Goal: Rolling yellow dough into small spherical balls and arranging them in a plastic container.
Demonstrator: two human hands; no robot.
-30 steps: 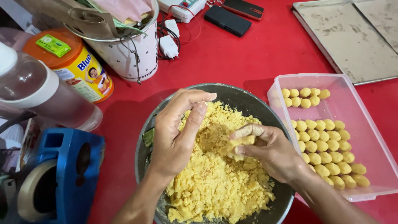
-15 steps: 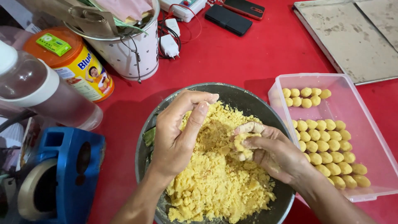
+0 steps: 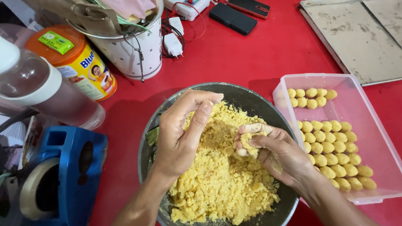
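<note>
The right hand point(image 3: 278, 152) curls its fingers round a lump of yellow dough point(image 3: 250, 141) over the bowl point(image 3: 247, 98) — crumbs fall back in. The left hand point(image 3: 182, 134) hovers half-open (empty) beside it, the box of finished balls point(image 3: 335, 142) close by.

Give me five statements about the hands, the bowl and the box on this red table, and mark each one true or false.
1. The right hand pinches a lump of yellow dough. True.
2. The bowl is empty. False: it holds crumbly yellow dough.
3. The clear box holds rows of shaped yellow pieces. True.
4. The left hand grips the blue tape dispenser. False: it is over the bowl.
5. The table is green. False: red.
</note>
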